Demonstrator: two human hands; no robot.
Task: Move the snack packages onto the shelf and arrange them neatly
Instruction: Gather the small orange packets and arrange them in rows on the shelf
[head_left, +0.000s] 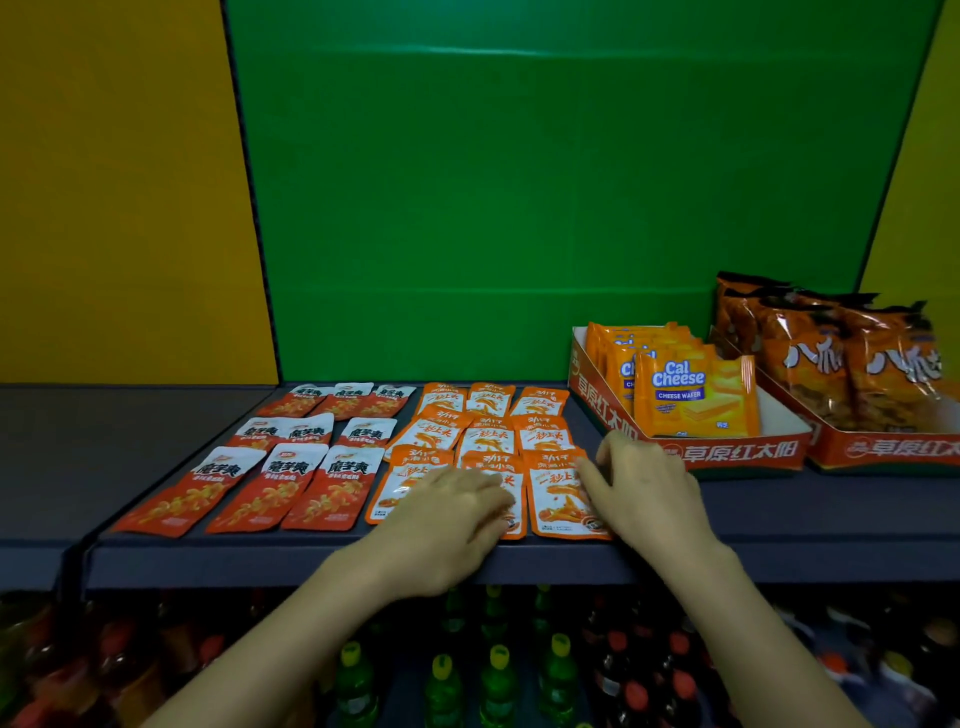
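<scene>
Several flat orange-and-white snack packets (491, 436) lie in rows on the dark grey shelf (779, 509). To their left lie rows of red-and-white snack packets (291, 457). My left hand (447, 514) rests palm down on the front row of orange packets, covering the middle one. My right hand (644, 488) touches the right edge of the front right orange packet (558, 501), fingers spread. Neither hand grips a packet.
A red cardboard tray (737, 452) of Cal Cheese wafer packs (691, 397) stands at the right, with a second tray of orange snack bags (841, 358) beyond it. A green back panel (519, 208) rises behind. Bottles (496, 675) fill the shelf below.
</scene>
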